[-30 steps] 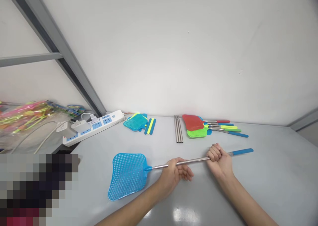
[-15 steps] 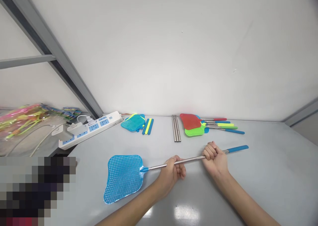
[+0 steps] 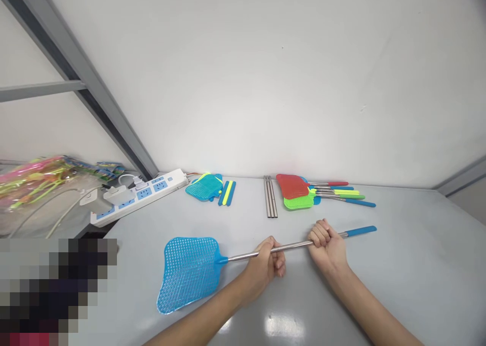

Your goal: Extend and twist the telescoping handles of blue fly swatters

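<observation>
In the head view, the fingers of my left hand (image 3: 261, 267), spread loosely a second ago, are now curled in, while my right hand (image 3: 326, 243) keeps its fist. The blue fly swatter (image 3: 192, 272) lies slantwise across the lower middle of the frame, its mesh head at lower left beyond my left thumb. Its metal rod (image 3: 291, 246) passes under that thumb and through my right fist, and the blue handle (image 3: 361, 231) sticks out to the right. I grasp the rod with both hands, the left more lightly. My forearms rise from the bottom edge, leaning toward each other over the table (image 3: 410, 265).
</observation>
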Tool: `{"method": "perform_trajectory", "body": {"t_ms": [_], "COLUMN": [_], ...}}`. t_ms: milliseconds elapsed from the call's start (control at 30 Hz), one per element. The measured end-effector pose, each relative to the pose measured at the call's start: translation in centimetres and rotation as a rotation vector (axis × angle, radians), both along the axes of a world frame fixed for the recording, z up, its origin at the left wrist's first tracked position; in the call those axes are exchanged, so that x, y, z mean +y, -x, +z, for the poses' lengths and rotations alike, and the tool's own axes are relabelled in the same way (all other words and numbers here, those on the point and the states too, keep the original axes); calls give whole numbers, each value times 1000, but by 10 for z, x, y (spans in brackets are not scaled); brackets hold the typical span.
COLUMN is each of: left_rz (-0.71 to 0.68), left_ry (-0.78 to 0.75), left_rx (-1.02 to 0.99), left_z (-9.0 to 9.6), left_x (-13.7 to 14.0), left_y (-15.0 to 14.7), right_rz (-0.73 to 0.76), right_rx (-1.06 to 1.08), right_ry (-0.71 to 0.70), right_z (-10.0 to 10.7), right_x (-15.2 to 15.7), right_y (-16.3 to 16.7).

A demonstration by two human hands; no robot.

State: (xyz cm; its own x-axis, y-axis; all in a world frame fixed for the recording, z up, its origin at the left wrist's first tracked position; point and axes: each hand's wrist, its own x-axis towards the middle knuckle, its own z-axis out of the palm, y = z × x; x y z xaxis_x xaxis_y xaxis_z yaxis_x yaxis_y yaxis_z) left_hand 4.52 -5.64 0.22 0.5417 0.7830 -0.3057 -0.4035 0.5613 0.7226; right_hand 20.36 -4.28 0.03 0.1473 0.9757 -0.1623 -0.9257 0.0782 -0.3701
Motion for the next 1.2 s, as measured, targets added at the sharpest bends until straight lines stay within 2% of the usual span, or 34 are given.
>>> {"method": "perform_trajectory", "body": {"t_ms": [567, 900, 1200], "left_rz": [-44, -63, -80], "left_ry": [-56, -27, -54], "left_rx": [11, -33, -64], "left_z": [1, -1, 1], "left_x": [-3, 0, 1], "left_y": [-2, 2, 4], "right_rz": [27, 40, 14], "right_rx": [185, 93, 177], "right_ry": [75, 35, 64], "right_z": [0, 10, 6], "right_x": [-1, -1, 0], "right_y": [7, 2, -1]}}
